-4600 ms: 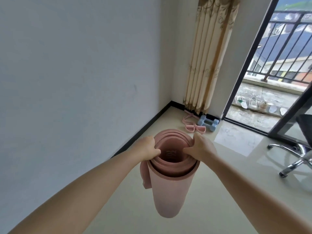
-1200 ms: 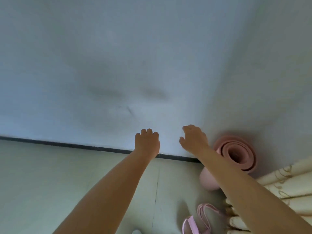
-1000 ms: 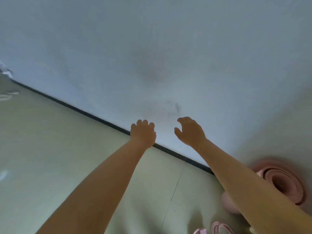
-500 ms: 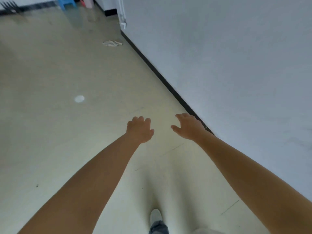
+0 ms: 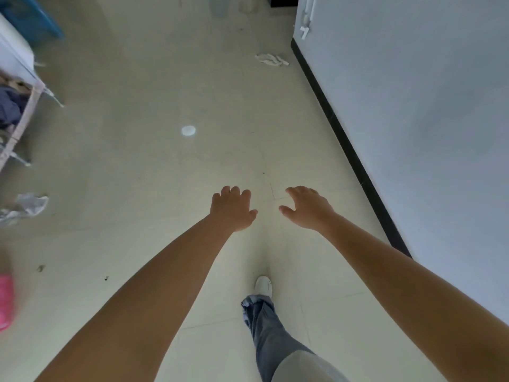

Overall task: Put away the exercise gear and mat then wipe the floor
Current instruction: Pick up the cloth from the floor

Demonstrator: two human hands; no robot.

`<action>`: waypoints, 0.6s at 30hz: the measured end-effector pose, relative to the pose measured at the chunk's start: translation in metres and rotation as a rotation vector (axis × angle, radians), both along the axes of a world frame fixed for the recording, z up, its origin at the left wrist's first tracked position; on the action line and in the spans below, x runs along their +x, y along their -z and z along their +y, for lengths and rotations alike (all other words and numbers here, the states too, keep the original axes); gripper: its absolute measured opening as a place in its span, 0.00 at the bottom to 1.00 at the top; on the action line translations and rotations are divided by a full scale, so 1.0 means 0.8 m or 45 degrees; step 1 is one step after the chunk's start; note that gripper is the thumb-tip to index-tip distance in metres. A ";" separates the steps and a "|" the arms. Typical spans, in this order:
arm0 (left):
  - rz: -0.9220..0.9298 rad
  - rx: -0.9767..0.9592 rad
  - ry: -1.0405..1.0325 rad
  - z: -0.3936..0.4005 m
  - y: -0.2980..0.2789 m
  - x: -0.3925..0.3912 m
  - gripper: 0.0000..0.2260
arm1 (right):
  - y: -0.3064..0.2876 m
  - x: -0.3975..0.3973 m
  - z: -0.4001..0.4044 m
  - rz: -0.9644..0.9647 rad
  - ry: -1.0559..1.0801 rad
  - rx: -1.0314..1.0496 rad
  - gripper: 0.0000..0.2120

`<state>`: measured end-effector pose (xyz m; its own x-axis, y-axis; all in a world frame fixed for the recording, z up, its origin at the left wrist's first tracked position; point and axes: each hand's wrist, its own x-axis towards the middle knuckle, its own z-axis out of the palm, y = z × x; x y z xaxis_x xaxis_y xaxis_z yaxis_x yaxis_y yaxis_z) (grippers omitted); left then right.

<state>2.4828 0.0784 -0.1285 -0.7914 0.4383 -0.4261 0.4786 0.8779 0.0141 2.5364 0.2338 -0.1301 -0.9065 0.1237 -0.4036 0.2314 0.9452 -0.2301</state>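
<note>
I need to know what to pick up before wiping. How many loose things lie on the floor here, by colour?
White or pale cloths: 2, one by the wall, one at the left edge
Pink: 1, a blurred pink thing
Total: 3
Both hands, left and right, hold nothing.

Two bare hands in view, left [image 5: 232,208] and right [image 5: 308,208], both empty. One white shoe [image 5: 263,285]. One white cloth [image 5: 271,59] by the baseboard. One crumpled rag [image 5: 26,206] at left. One round light spot [image 5: 188,130] on the floor. One pink object [image 5: 5,301], blurred.
</note>
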 end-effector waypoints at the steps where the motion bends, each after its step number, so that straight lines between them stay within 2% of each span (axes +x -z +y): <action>1: -0.004 -0.005 -0.018 0.001 0.000 -0.034 0.22 | 0.002 -0.037 -0.001 -0.003 -0.014 -0.010 0.26; 13: 0.002 -0.019 -0.154 -0.039 -0.018 -0.404 0.21 | -0.011 -0.434 -0.028 -0.020 -0.123 -0.001 0.26; 18: 0.020 -0.047 -0.131 -0.066 -0.011 -0.583 0.21 | -0.004 -0.606 -0.045 0.006 -0.070 0.002 0.25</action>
